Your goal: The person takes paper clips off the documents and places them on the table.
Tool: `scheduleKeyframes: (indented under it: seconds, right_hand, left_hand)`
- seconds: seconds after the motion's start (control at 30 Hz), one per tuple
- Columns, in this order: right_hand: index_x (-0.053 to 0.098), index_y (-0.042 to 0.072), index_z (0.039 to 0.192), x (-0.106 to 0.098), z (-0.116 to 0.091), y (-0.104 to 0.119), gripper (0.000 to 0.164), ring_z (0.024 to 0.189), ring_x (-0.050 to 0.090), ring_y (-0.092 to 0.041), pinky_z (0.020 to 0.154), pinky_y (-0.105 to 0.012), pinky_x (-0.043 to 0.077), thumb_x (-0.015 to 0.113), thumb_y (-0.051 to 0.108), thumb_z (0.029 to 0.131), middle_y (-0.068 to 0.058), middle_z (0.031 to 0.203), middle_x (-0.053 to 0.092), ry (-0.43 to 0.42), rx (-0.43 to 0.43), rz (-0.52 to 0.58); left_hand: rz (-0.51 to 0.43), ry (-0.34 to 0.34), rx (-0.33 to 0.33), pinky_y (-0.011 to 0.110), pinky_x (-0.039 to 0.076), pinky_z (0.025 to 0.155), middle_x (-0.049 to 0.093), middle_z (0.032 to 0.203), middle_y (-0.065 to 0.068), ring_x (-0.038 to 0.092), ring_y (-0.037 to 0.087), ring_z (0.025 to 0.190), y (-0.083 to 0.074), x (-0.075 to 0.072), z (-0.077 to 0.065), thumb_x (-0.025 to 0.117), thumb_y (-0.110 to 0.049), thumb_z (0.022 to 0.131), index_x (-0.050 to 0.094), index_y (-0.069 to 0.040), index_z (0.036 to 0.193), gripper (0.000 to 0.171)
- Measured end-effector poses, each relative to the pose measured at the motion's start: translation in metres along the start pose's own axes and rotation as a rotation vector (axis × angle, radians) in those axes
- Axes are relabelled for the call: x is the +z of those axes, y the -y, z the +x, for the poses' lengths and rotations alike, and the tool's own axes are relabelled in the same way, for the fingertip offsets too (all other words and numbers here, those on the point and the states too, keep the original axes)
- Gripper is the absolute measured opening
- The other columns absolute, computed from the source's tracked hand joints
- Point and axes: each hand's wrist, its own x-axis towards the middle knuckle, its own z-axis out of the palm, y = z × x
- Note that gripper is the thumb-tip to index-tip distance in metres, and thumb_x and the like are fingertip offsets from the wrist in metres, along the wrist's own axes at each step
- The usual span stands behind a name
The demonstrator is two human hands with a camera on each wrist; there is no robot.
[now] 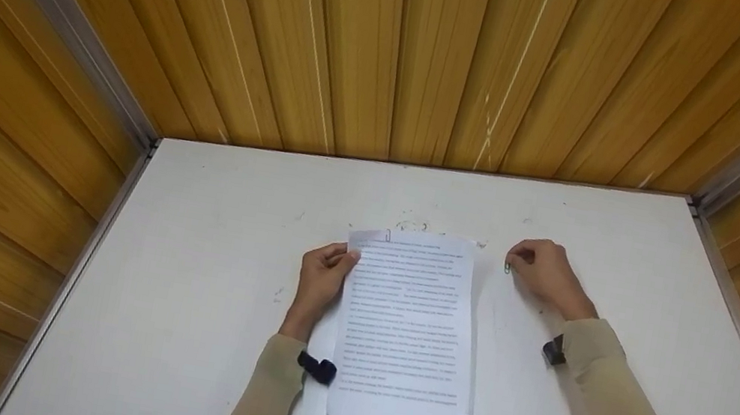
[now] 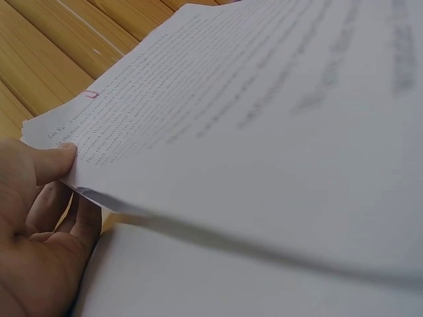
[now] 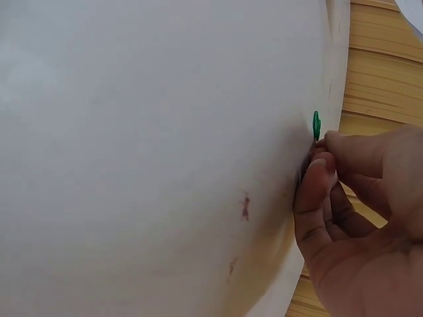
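A stack of printed paper sheets [image 1: 406,328] is tilted up over the white table, its upper left edge held by my left hand [image 1: 324,275]. In the left wrist view the thumb [image 2: 53,164] presses on the printed face and the fingers lie behind the sheets. A reddish paper clip [image 2: 90,94] sits on the top edge of the stack. To the right of the papers, my right hand [image 1: 545,273] pinches a green paper clip [image 3: 316,124] between thumb and fingertips, apart from the stack.
The white table [image 1: 187,297] carries small dark marks near its far side. Wood-patterned panel walls [image 1: 368,47] rise behind it and at both sides. Each wrist wears a black strap [image 1: 317,367].
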Motion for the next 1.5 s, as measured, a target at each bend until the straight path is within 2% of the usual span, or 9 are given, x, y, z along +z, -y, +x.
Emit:
scheduleKeyframes:
  seconds: [0.17, 0.27, 0.5, 0.67, 0.87, 1.03, 1.3, 1.5]
  right_hand:
    - [0.074, 0.001, 0.122, -0.006, 0.004, 0.005, 0.023, 0.118, 0.061, -0.036, 0.108, -0.056, 0.048, 0.06, 0.013, 0.109, -0.02, 0.125, 0.07, -0.002, 0.0, 0.016]
    - [0.073, -0.001, 0.124, -0.007, 0.008, 0.013, 0.024, 0.117, 0.062, -0.036, 0.106, -0.055, 0.05, 0.059, 0.011, 0.109, -0.022, 0.126, 0.07, -0.05, -0.039, 0.039]
    - [0.075, -0.003, 0.121, -0.005, 0.015, 0.051, 0.021, 0.105, 0.07, -0.033, 0.091, -0.042, 0.055, 0.062, 0.007, 0.106, -0.02, 0.116, 0.076, -0.215, -0.221, 0.09]
    - [0.076, 0.0, 0.118, -0.002, 0.015, 0.078, 0.018, 0.102, 0.071, -0.028, 0.09, -0.037, 0.057, 0.066, 0.006, 0.105, -0.015, 0.111, 0.076, -0.272, -0.347, 0.1]
    - [0.077, 0.0, 0.115, 0.012, 0.013, 0.101, 0.015, 0.101, 0.071, -0.029, 0.092, -0.048, 0.059, 0.07, 0.005, 0.103, -0.014, 0.107, 0.075, -0.278, -0.456, 0.082]
    - [0.076, 0.001, 0.115, 0.024, 0.014, 0.115, 0.015, 0.1, 0.071, -0.029, 0.092, -0.051, 0.059, 0.072, 0.006, 0.102, -0.013, 0.107, 0.075, -0.273, -0.517, 0.061]
    - [0.077, 0.002, 0.116, 0.047, 0.014, 0.131, 0.015, 0.103, 0.07, -0.03, 0.093, -0.048, 0.059, 0.072, 0.007, 0.102, -0.015, 0.111, 0.075, -0.233, -0.563, 0.017]
    - [0.076, 0.004, 0.118, 0.064, 0.02, 0.138, 0.017, 0.106, 0.071, -0.03, 0.096, -0.044, 0.058, 0.072, 0.01, 0.102, -0.012, 0.113, 0.074, -0.2, -0.595, -0.035]
  left_hand:
    - [0.005, -0.005, -0.004, 0.026, 0.06, 0.072, 0.082, 0.108, 0.012, 0.079, 0.021, 0.086, 0.0, 0.002, 0.002, 0.072, -0.019, 0.104, 0.078, -0.003, 0.124, 0.026]
    - [0.003, -0.008, -0.013, 0.026, 0.06, 0.072, 0.082, 0.107, 0.012, 0.079, 0.021, 0.086, 0.001, 0.003, 0.001, 0.073, -0.018, 0.104, 0.078, -0.004, 0.123, 0.025]
    - [-0.019, 0.018, 0.005, 0.026, 0.061, 0.072, 0.082, 0.108, 0.014, 0.079, 0.022, 0.086, 0.001, 0.007, 0.002, 0.072, -0.018, 0.104, 0.077, -0.001, 0.124, 0.026]
    - [-0.004, 0.021, -0.013, 0.026, 0.06, 0.074, 0.082, 0.108, 0.011, 0.079, 0.021, 0.087, 0.0, 0.013, 0.003, 0.072, -0.019, 0.104, 0.077, -0.005, 0.124, 0.025]
    - [-0.001, 0.027, -0.008, 0.026, 0.061, 0.074, 0.082, 0.11, 0.011, 0.08, 0.022, 0.089, 0.001, 0.016, 0.004, 0.072, -0.017, 0.104, 0.077, -0.004, 0.125, 0.025]
    - [-0.003, 0.027, 0.022, 0.026, 0.061, 0.076, 0.082, 0.111, 0.013, 0.08, 0.022, 0.091, 0.0, 0.017, 0.005, 0.072, -0.016, 0.104, 0.077, -0.003, 0.124, 0.025]
    - [-0.008, 0.04, 0.003, 0.026, 0.061, 0.075, 0.082, 0.112, 0.013, 0.08, 0.021, 0.089, 0.0, 0.018, 0.004, 0.072, -0.018, 0.104, 0.077, -0.003, 0.125, 0.026]
    - [0.014, 0.039, 0.02, 0.026, 0.06, 0.073, 0.082, 0.11, 0.013, 0.079, 0.022, 0.087, -0.002, 0.016, 0.004, 0.071, -0.018, 0.105, 0.077, -0.004, 0.125, 0.025]
